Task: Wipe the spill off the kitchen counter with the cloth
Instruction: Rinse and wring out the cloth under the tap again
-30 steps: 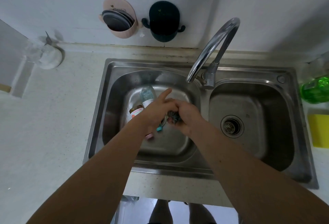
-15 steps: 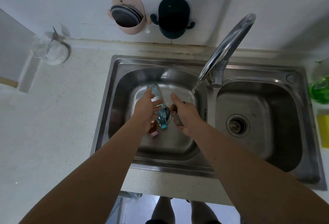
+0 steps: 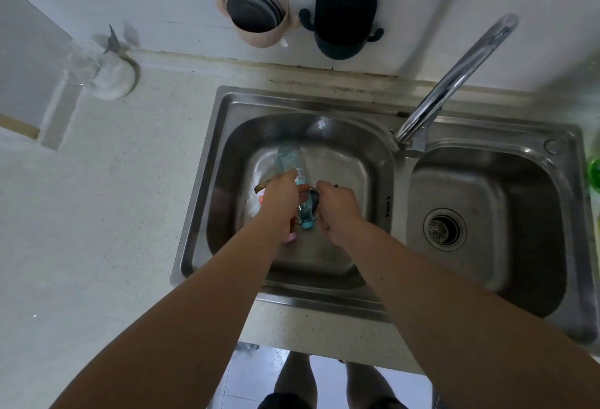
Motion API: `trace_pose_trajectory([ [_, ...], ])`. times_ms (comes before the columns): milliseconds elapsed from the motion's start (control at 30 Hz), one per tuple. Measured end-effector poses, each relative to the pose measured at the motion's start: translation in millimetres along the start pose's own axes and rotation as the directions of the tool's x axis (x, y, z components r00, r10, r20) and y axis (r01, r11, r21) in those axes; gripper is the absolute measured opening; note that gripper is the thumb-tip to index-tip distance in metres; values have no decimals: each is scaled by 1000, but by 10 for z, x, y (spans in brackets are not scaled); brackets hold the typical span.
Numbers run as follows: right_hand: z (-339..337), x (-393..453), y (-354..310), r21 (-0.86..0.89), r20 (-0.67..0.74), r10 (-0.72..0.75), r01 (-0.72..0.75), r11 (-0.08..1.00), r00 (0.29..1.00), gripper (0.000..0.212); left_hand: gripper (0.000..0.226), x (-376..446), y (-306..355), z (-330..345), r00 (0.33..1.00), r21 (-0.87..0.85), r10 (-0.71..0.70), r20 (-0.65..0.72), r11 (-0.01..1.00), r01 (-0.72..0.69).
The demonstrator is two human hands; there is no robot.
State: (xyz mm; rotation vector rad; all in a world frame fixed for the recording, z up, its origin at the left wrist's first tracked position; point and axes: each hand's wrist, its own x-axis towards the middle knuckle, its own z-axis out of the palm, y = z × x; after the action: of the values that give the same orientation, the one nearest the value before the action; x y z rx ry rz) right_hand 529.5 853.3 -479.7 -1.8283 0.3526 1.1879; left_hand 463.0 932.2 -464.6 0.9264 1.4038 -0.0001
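Both my hands are low in the left basin of the steel sink (image 3: 207, 181). My right hand (image 3: 337, 210) is curled into a fist, and a small dark bit of the cloth (image 3: 334, 185) shows at its knuckles; the rest is hidden inside. My left hand (image 3: 281, 202) hangs a little apart from it, fingers loosely bent over a light blue plastic bottle (image 3: 287, 158) lying on the basin floor. It grips nothing that I can see. The pale speckled counter (image 3: 113, 214) lies left of the sink; no spill shows on it.
The chrome faucet (image 3: 454, 77) arches over the divider between the basins. The right basin's drain (image 3: 444, 229) is uncovered. A pink holder (image 3: 256, 9) and a dark green one (image 3: 344, 19) hang on the wall. A white object (image 3: 110, 79) stands back left, a green bottle (image 3: 595, 175) far right.
My hands were pressed together around the cloth a second ago; they have drawn apart, with the cloth left in my right fist. The view has shifted left.
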Motion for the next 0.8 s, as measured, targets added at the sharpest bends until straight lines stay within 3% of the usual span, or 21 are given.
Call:
trace_pose_trajectory([
  [233,-33,-45,-56,41,-1,20,-20,999,1000,32,21,6,6,51,998,-20,-58,28,998,59],
  [400,-61,-217,-238,225,212,122,-170,959,970,57,21,-304,128,153,982,-136,-93,167,984,117],
  [467,-91,-355,-368,235,266,90,-155,960,960,54,25,-365,212,94,985,-119,-57,165,990,78],
  [567,-201,-615,-553,122,245,-53,24,992,968,17,38,-461,346,-95,988,-97,-25,151,994,40],
  [667,-260,-761,-596,-60,200,-227,244,968,953,10,42,-591,460,-267,988,-64,12,153,998,-2],
  [733,-278,-806,-631,-154,160,-308,331,931,938,16,34,-712,569,-345,987,-41,63,148,998,-57],
  [800,-308,-936,-749,-162,117,-365,380,911,924,5,21,-865,701,-424,986,-38,123,111,992,-120],
])
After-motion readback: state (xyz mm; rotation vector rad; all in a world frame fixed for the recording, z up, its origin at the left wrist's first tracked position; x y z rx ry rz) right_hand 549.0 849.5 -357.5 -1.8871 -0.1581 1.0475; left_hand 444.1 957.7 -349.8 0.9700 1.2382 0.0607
